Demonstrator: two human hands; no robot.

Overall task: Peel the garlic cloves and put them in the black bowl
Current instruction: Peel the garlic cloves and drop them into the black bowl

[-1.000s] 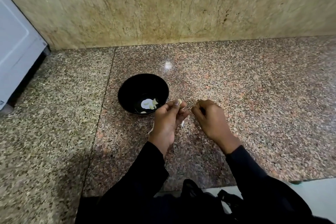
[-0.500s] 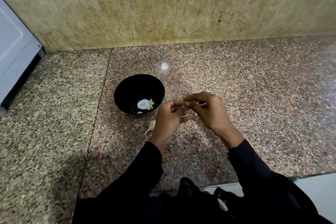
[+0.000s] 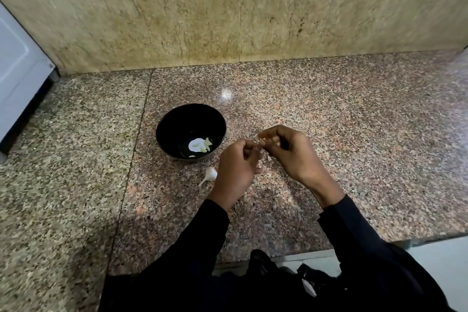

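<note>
Left of my grip, the black bowl [image 3: 190, 132] stands on the counter [image 3: 354, 147], peeled cloves [image 3: 203, 145] lying in its bottom. A garlic piece [image 3: 209, 175] lies on the counter just beside my left hand [image 3: 236, 167]. That hand's fingers curl, pinching the garlic clove [image 3: 260, 145]. My right hand [image 3: 291, 152], wrist raised, pinches the same clove from the other side; the clove is mostly hidden.

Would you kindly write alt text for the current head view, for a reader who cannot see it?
Two hands meet over a granite counter, the left hand and right hand pinching a small garlic clove between their fingertips. Just left of them stands a black bowl holding a few peeled cloves, and a garlic piece lies on the counter near the left hand.
</note>
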